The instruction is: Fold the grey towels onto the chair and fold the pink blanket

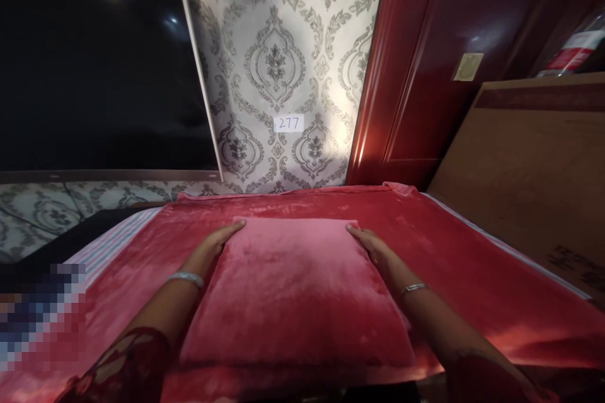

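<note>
A pink velvet pillow [295, 289] lies flat on a red velvet blanket [454, 245] that covers the bed. My left hand [215, 245] rests along the pillow's far left edge, fingers reaching its top left corner. My right hand [373, 245] presses against the far right edge near the top right corner. Both wrists wear silver bangles. Whether the fingers grip the pillow's edges or only lie against them I cannot tell.
Patterned grey wallpaper with a small label "277" [288, 123] stands behind the bed. A dark window [94, 63] is at the left, a red wooden door [425, 63] and a brown board [529, 164] at the right. A striped sheet edge [111, 242] shows at the left.
</note>
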Tool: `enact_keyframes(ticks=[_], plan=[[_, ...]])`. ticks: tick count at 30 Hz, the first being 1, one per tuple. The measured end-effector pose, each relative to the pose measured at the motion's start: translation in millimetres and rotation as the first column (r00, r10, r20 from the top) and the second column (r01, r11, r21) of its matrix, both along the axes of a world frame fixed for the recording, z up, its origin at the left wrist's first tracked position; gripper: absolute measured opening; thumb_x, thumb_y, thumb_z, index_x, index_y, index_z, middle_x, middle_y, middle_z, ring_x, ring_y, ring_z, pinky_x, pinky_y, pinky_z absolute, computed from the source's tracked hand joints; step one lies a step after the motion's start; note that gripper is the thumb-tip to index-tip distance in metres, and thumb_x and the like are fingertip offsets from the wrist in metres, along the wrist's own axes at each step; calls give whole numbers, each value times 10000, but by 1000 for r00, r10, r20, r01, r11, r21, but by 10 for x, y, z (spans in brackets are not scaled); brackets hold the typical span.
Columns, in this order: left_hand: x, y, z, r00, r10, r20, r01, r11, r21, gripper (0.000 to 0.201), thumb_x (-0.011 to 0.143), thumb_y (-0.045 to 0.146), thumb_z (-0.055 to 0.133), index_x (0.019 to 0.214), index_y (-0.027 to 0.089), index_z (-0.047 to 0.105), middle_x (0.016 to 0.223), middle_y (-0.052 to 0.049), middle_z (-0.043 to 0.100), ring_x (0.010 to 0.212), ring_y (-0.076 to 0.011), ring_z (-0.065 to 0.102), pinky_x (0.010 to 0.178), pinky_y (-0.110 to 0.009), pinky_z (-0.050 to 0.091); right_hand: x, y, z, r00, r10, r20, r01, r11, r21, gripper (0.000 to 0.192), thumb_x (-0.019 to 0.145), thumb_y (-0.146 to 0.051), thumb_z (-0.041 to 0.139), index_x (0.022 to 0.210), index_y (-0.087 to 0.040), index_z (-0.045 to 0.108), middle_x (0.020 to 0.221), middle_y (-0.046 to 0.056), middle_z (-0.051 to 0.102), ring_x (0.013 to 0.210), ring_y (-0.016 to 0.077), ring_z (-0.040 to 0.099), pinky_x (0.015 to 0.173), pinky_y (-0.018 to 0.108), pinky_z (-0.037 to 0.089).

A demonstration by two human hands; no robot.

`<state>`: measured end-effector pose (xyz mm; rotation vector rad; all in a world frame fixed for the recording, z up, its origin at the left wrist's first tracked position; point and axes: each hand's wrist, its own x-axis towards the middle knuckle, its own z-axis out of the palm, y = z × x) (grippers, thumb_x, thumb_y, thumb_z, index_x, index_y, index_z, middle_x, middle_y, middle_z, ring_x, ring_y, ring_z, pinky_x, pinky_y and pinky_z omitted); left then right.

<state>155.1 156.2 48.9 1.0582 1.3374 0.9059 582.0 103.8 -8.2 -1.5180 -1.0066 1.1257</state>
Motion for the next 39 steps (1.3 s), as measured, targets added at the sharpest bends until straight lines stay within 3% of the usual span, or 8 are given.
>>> enact_keyframes(ticks=[6, 11, 17, 20, 26, 29, 35, 39], plan=[[57, -83, 310, 996, 84, 24, -86, 988, 127, 572, 478, 348, 997, 948, 135, 750, 929, -150, 786, 1032, -345, 721, 929, -407, 595, -75, -47, 386, 994, -18, -104, 12, 998, -61, 187, 769, -294, 771, 702, -147, 678, 666, 117, 722, 603, 248, 693, 639, 382, 595], [25, -137, 922, 990, 108, 88, -132, 929, 347, 668, 501, 413, 973, 1043, 123, 712, 1025, -130, 762, 1033, -311, 712, 923, -392, 590, 20, 48, 1027, 988, -29, -153, 54, 985, 161, 193, 728, -281, 812, 816, -166, 684, 823, 103, 763, 829, 258, 729, 808, 369, 600], [-110, -489, 1639, 978, 155, -138, 11, 625, 781, 747, 639, 422, 858, 1305, 191, 610, 1313, -95, 663, 1216, -295, 617, 1021, -363, 535, 134, -138, 1647, 994, -94, 58, 21, 683, 731, 524, 664, -416, 824, 1102, -193, 643, 1063, 65, 732, 974, 243, 675, 906, 394, 553], [-263, -769, 1443, 898, 213, -385, 205, 571, 795, 764, 743, 456, 753, 1422, 199, 515, 1443, -89, 581, 1324, -323, 541, 1131, -416, 450, 165, -483, 1365, 938, -230, 258, -54, 640, 766, 528, 697, -416, 772, 1160, -219, 611, 1147, 76, 709, 1046, 254, 643, 934, 387, 527], [-630, -1295, 28, 658, 163, -735, 528, 596, 605, 358, 762, 405, 601, 1064, 227, 674, 1143, -110, 717, 1136, -316, 647, 1077, -459, 482, 127, -1271, 6, 790, -99, 605, -388, 683, 618, 246, 807, -349, 572, 1019, -245, 639, 1035, 94, 710, 1014, 266, 663, 920, 397, 529], [-740, -1539, -432, 565, 196, -801, 574, 604, 553, 323, 806, 327, 570, 1095, 226, 674, 1188, -120, 713, 1159, -298, 647, 1042, -438, 507, 119, -1523, -342, 760, -81, 644, -437, 670, 600, 266, 814, -283, 544, 1061, -253, 639, 1063, 94, 711, 1069, 277, 656, 940, 423, 532], [-765, -1657, -273, 625, 205, -753, 616, 462, 638, 256, 909, 280, 527, 1103, 262, 694, 1174, -54, 739, 1133, -227, 668, 988, -354, 532, 286, -1624, -140, 691, -35, 722, -538, 643, 546, 364, 894, -177, 466, 1172, -284, 674, 1143, 70, 740, 1106, 249, 675, 926, 415, 563], [-431, -1479, 88, 694, 256, -673, 496, 507, 705, 282, 998, 300, 461, 1146, 242, 694, 1125, -49, 759, 1050, -184, 691, 971, -319, 519, 119, -1526, 335, 695, -132, 707, -372, 775, 511, 367, 953, -163, 451, 1195, -296, 692, 1173, 58, 741, 1090, 223, 697, 920, 373, 566]])
